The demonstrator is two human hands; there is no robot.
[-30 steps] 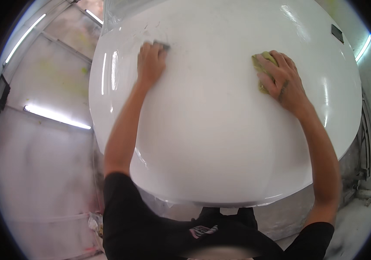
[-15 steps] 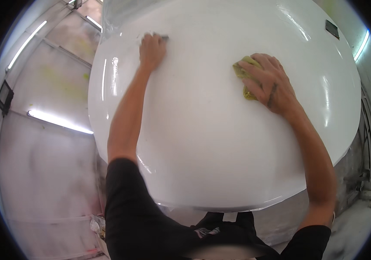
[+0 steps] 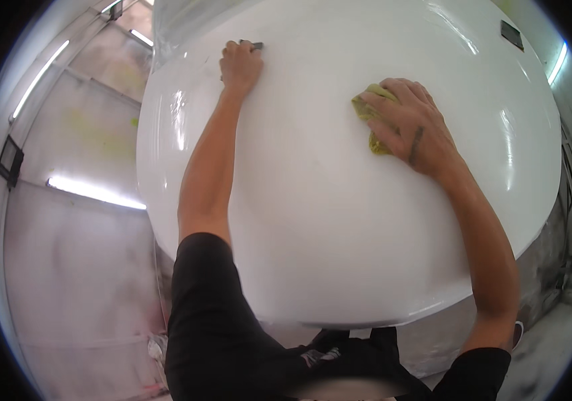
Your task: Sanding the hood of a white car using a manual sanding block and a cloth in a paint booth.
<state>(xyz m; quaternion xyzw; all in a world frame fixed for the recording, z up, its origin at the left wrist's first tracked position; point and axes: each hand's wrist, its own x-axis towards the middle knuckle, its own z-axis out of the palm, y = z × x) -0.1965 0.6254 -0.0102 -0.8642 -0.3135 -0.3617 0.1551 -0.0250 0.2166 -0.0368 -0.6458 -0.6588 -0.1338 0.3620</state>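
Apparently our step is rubbing; left hand (image 3: 240, 69) pinches dark block (image 3: 256, 45); right hand (image 3: 419, 127) clutches green cloth (image 3: 366, 111); next needs even pressure.

Head view: worn fisheye, left of a side-by-side pair, upright — looking down and forward over the wearer's black shirt (image 3: 219, 301). Range near — white panel (image 3: 326, 220) fills the centre; the side wall (image 3: 79, 260) curves toward the edge.

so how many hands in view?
2. The left hand, at the white panel's upper left, holds a small dark block, partly hidden. The right hand, right of centre, holds a yellow-green cloth. No others show.
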